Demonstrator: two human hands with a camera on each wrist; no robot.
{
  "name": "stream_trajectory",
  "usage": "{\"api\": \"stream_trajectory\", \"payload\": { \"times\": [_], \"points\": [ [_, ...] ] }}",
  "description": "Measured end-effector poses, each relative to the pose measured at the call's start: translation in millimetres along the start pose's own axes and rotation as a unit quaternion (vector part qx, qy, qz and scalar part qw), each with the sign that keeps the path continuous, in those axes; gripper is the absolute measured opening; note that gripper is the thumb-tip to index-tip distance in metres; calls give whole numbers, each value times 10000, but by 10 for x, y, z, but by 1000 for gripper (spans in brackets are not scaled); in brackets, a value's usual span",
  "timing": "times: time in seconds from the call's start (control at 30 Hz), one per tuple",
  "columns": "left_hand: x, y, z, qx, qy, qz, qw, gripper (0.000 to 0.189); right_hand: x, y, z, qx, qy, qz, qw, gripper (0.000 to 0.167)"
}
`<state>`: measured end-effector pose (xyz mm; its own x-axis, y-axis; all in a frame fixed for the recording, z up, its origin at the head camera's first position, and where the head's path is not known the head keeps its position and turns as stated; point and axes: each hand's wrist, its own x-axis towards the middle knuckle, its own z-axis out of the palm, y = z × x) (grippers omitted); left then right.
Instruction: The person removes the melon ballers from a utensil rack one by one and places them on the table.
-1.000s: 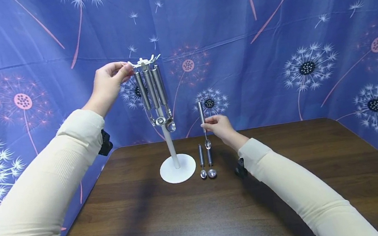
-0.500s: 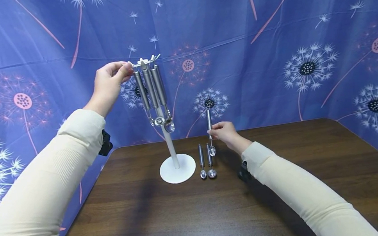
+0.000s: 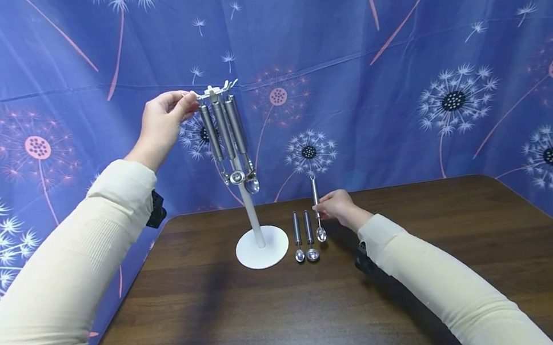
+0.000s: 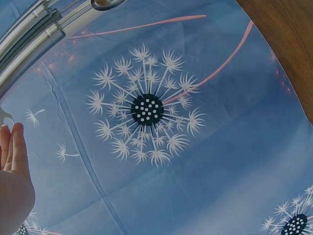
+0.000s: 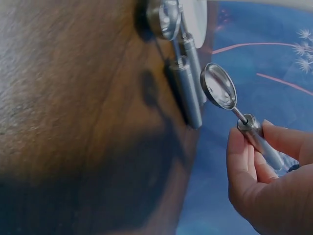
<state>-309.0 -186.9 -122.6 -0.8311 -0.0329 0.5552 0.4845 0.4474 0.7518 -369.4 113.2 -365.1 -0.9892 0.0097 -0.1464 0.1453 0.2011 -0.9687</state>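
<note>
My left hand (image 3: 161, 123) pinches one arm of the white hook rack (image 3: 212, 91) atop a stand with a round base (image 3: 262, 248). Several steel utensils (image 3: 223, 130) hang by their handles from this rack. To the right, my right hand (image 3: 340, 208) grips a small steel scoop (image 5: 219, 86) by its thick round handle, bowl downward. Its shadow falls on the table apart from it in the right wrist view. Two similar utensils lie side by side left of it: a small scoop (image 3: 299, 255) and a round-headed one (image 3: 312, 254).
The brown wooden table (image 3: 294, 320) carries the stand and the loose utensils near its far edge. Behind it hangs a blue cloth (image 3: 347, 72) with dandelion prints. The stand's base is just left of the lying utensils.
My right hand has lowered the scoop and moved it rightward, from over the lying utensils to their right side. My left hand keeps its hold on the rack.
</note>
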Motion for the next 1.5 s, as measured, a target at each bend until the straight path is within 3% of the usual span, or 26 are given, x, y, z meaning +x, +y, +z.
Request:
{"api": "stream_trajectory", "payload": {
  "times": [0.3, 0.6, 0.93, 1.27, 1.5],
  "points": [
    [-1, 5, 3, -34, -25, 6, 10000, 38, 58, 146, -14, -124, -14, 259, 9996, 33],
    [1, -2, -4, -55, -16, 22, 10000, 37, 67, 266, 17, -354, -268, 487, 9978, 21],
    [-14, -1, -1, 47, -35, -29, 10000, 37, 59, 347, 20, -473, -355, 802, 9950, 28],
    [-9, -32, 6, 16, 15, 61, 10000, 35, 167, 392, 90, -1094, 99, 870, 9901, 30],
    [-7, -20, 3, -30, -1, 111, 9999, 33, 207, 390, 114, -1213, 186, 1022, 9872, 32]
  ]
}}
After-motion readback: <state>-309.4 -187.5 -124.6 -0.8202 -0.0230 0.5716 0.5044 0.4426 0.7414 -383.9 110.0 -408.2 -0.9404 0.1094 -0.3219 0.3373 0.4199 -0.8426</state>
